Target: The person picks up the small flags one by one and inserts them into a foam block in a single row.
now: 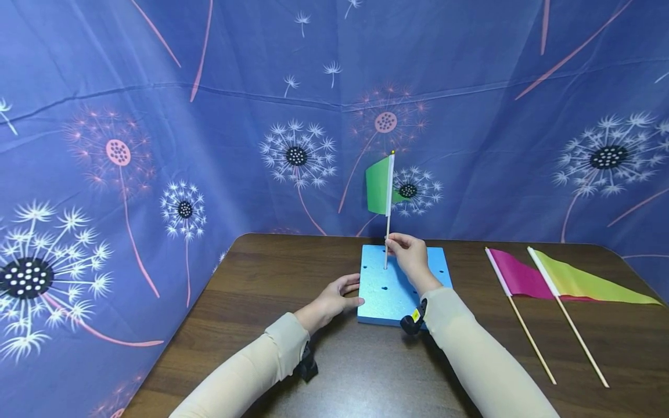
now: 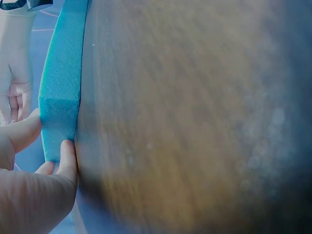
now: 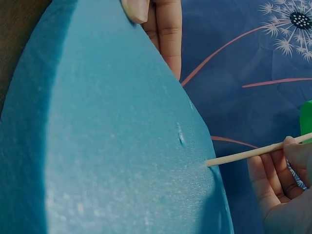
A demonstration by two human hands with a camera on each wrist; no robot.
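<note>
A blue foam board (image 1: 389, 302) with small holes in its top lies flat on the table. My left hand (image 1: 335, 296) holds its left edge; the thumb (image 3: 136, 9) laps over the rim and the fingers (image 2: 68, 158) lie along the side. Between thumb and fingertips, my right hand (image 1: 410, 258) pinches the wooden stick (image 3: 243, 155) of a green flag (image 1: 377, 186). The flag stands nearly upright, its stick's lower end meeting the board's top at a hole. Part of the board is hidden behind the right wrist.
Right of the board, a magenta flag (image 1: 509, 273) and a yellow-green flag (image 1: 580, 276) lie side by side, partly overlapping, their sticks towards me. Behind the brown wooden table (image 1: 261, 261) hangs a blue cloth (image 1: 235, 58) with a dandelion print.
</note>
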